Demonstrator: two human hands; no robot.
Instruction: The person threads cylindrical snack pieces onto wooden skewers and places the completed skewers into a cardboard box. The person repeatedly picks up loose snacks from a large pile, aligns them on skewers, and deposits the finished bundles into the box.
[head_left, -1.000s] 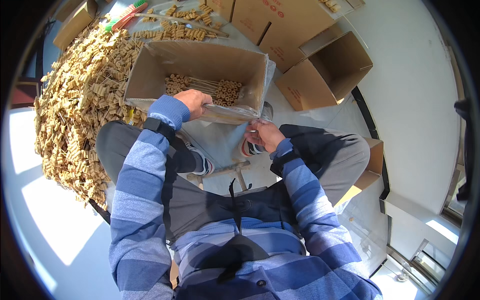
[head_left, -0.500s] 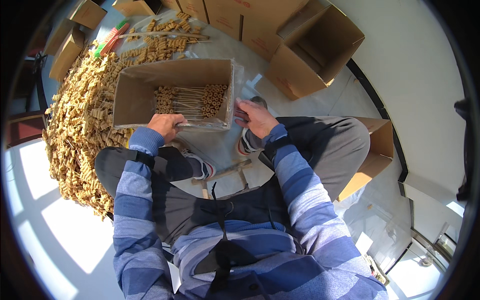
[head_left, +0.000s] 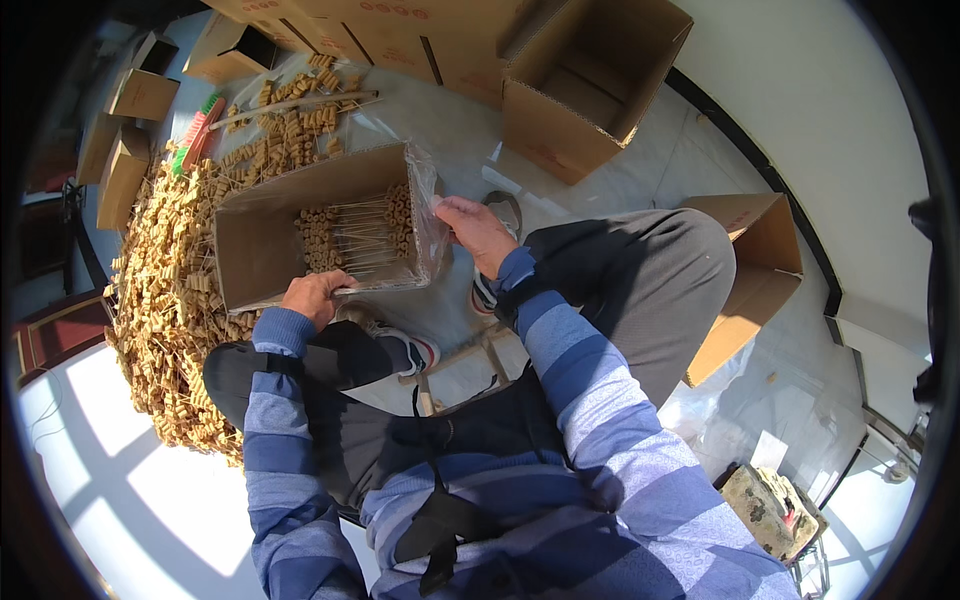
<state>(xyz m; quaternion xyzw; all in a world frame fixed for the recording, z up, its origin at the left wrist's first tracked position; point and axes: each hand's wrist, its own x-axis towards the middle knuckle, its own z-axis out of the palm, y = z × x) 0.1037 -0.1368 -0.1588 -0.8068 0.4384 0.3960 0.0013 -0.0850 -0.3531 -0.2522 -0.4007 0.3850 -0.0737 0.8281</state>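
Observation:
An open cardboard box stands tilted in front of my knees, with clear plastic over its right rim. Inside lie skewers with tan coiled pieces, their sticks running across between two clustered ends. My left hand is closed over the box's near edge, thumb side toward the skewers. At the right end, my right hand has its fingers curled in on the plastic at the rim; its fingertips are partly hidden.
A big heap of skewers lies left of the box, more skewers beyond it. On the heap's far edge is a red and green brush. Empty cardboard boxes stand at far right and beside my right knee.
The view has shifted. The box is now turned, its right end farther from me than its left. My right hand has come up from beside the box onto the plastic at its rim.

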